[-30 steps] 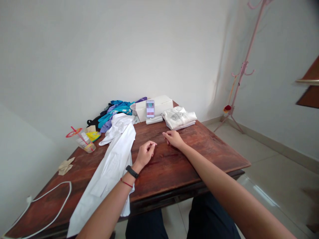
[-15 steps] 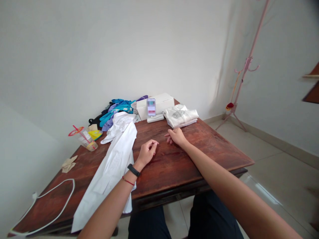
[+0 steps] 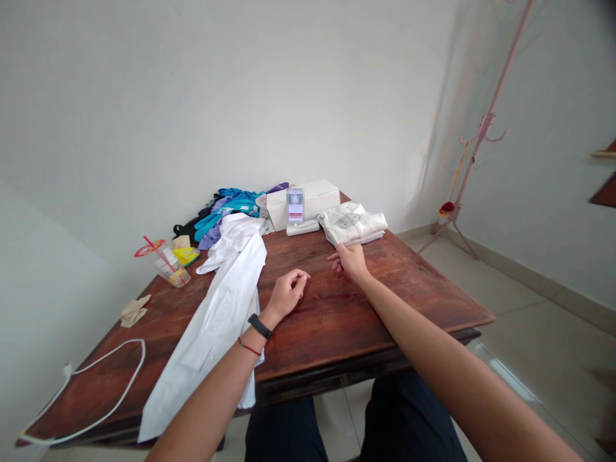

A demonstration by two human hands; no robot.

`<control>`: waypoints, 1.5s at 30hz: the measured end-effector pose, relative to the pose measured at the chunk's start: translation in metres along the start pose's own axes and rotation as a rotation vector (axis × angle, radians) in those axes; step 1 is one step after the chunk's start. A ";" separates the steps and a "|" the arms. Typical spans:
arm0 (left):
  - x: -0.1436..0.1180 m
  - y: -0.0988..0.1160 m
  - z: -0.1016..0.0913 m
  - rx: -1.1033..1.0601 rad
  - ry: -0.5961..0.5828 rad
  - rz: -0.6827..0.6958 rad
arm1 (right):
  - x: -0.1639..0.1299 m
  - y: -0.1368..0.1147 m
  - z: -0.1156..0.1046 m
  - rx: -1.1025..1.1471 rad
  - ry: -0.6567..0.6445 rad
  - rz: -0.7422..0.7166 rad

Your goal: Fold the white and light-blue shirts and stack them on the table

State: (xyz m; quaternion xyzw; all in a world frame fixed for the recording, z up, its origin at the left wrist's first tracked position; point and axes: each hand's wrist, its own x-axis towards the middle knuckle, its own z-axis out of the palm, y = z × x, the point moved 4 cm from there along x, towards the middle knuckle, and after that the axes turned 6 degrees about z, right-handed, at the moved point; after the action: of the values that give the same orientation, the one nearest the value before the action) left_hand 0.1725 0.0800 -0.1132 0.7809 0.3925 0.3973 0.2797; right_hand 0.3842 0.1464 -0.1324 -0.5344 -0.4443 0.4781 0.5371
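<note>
Left hand (image 3: 287, 294): fingers curled, over the table (image 3: 414, 277), beside a long white garment (image 3: 222, 305). Right hand (image 3: 351, 262): fingers partly bent, near folded white clothes (image 3: 359, 221). Phone (image 3: 295, 208) upright before a white box (image 3: 320, 200). Blue and purple clothes (image 3: 238, 204) heaped rear left. Cup (image 3: 169, 266) with red straw at left.

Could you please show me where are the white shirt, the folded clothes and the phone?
White shirt (image 3: 225, 301): head view, on the middle of its spread-out length.
Folded clothes (image 3: 359, 224): head view, on the top garment of the stack.
Phone (image 3: 295, 206): head view, on its screen.
</note>
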 end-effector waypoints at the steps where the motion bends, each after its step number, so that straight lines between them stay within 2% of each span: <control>1: 0.000 0.000 0.000 0.000 0.001 0.000 | 0.000 0.000 0.002 -0.010 -0.012 -0.010; 11: 0.000 0.002 0.000 0.004 0.001 -0.005 | -0.008 -0.001 0.014 -0.186 -0.176 -0.130; 27: -0.001 0.001 0.003 0.023 -0.009 0.017 | -0.009 0.002 0.017 -0.271 -0.216 -0.152; 33: 0.001 0.000 -0.007 0.381 0.108 0.057 | -0.004 0.007 0.017 -0.281 -0.225 -0.136; 36: 0.004 -0.004 -0.017 0.493 0.121 0.012 | -0.003 0.007 0.016 -0.285 -0.220 -0.131; 39: 0.004 -0.014 -0.037 0.637 0.069 -0.099 | -0.003 0.007 0.016 -0.289 -0.222 -0.127; 41: -0.001 -0.024 -0.060 0.746 0.032 -0.223 | -0.003 0.007 0.016 -0.288 -0.225 -0.125; 45: -0.019 -0.043 -0.120 0.950 -0.003 -0.504 | -0.001 0.007 0.015 -0.277 -0.228 -0.129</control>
State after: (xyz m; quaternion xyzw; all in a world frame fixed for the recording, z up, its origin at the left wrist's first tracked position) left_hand 0.0475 0.1020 -0.0897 0.7035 0.7040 0.0954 -0.0171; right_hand 0.3692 0.1478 -0.1388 -0.5160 -0.5972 0.4342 0.4342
